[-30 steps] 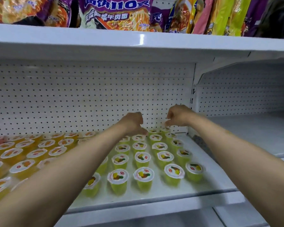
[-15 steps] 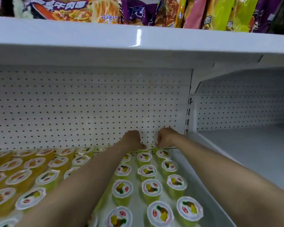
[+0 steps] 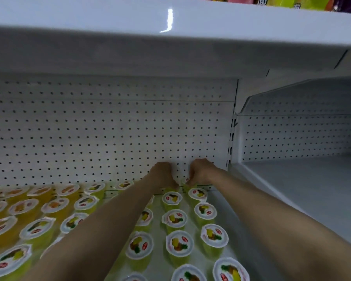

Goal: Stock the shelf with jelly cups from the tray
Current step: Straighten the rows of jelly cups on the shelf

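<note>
Both hands, left [image 3: 164, 173] and right [image 3: 199, 171], curled at pegboard [image 3: 109, 134]; grasp unclear; jelly cups [image 3: 179, 243] crowd white shelf [image 3: 217, 195].

Both hands [image 3: 163, 174] lower, at back-row jelly cups [image 3: 187, 184].

Two hands reach into the shelf [image 3: 231, 236], the left hand [image 3: 164, 173] and the right hand [image 3: 200, 171]. Green jelly cups [image 3: 179, 246] stand in rows; about sixteen show at least partly, several cut off by the arms or frame edge. Orange jelly cups [image 3: 22, 208] number roughly nine at the left; blur prevents an exact count.
</note>
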The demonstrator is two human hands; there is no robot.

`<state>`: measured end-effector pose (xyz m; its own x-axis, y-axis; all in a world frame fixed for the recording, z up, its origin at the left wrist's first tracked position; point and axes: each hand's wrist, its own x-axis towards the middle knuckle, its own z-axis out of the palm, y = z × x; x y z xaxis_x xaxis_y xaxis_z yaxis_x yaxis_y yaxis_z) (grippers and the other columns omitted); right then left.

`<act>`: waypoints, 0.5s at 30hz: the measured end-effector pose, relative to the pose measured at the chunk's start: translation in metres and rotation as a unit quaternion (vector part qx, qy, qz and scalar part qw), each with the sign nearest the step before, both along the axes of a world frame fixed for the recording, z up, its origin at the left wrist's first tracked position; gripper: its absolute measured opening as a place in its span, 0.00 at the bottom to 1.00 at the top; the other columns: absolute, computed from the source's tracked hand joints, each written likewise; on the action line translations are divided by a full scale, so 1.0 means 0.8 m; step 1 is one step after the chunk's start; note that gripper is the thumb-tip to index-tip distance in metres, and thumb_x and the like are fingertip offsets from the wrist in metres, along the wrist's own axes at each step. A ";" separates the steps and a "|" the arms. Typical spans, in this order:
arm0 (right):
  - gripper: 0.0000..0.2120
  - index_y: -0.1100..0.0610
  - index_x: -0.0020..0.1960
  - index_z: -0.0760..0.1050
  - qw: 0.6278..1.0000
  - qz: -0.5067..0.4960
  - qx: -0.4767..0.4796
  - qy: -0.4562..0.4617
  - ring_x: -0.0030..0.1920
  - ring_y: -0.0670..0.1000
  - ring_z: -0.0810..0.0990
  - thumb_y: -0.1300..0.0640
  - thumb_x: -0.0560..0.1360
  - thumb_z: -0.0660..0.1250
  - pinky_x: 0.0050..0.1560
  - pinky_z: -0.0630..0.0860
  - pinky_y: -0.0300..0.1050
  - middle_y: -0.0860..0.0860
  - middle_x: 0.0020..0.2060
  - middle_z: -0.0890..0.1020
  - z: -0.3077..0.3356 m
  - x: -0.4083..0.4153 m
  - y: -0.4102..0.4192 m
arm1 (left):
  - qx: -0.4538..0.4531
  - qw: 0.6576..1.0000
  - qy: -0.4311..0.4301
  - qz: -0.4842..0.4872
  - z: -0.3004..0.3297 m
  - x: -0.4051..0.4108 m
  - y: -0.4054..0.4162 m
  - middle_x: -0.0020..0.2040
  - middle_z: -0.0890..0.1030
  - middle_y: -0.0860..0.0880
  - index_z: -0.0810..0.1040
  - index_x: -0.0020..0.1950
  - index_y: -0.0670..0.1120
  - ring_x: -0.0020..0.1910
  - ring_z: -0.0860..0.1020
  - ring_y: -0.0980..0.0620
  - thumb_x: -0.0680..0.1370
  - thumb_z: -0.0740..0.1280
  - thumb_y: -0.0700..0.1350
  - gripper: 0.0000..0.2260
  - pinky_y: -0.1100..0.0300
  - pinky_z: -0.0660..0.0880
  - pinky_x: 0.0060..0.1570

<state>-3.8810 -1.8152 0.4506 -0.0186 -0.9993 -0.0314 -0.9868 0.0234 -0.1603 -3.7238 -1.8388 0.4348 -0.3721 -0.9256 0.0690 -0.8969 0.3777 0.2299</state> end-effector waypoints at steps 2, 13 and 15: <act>0.21 0.59 0.52 0.80 1.000 0.002 -0.001 0.005 0.49 0.53 0.80 0.45 0.68 0.77 0.43 0.75 0.43 0.54 0.48 0.81 -0.001 0.000 0.003 | -0.006 1.000 -0.010 0.007 0.000 -0.001 0.000 0.65 0.76 0.45 0.72 0.69 0.43 0.65 0.75 0.46 0.72 0.74 0.54 0.29 0.56 0.72 0.63; 0.27 0.60 0.60 0.78 0.999 0.022 0.036 0.023 0.48 0.51 0.79 0.42 0.71 0.76 0.43 0.77 0.41 0.52 0.51 0.80 0.040 -0.004 0.051 | -0.034 0.999 -0.042 -0.002 0.024 0.008 0.021 0.65 0.75 0.44 0.70 0.69 0.40 0.64 0.74 0.45 0.72 0.72 0.60 0.34 0.55 0.72 0.59; 0.30 0.60 0.63 0.76 0.997 0.023 0.067 0.033 0.53 0.52 0.79 0.42 0.70 0.77 0.49 0.80 0.44 0.52 0.56 0.79 0.040 -0.002 0.062 | -0.010 0.996 -0.084 -0.028 0.034 0.005 0.034 0.58 0.78 0.43 0.75 0.63 0.39 0.57 0.77 0.45 0.72 0.72 0.62 0.31 0.56 0.73 0.51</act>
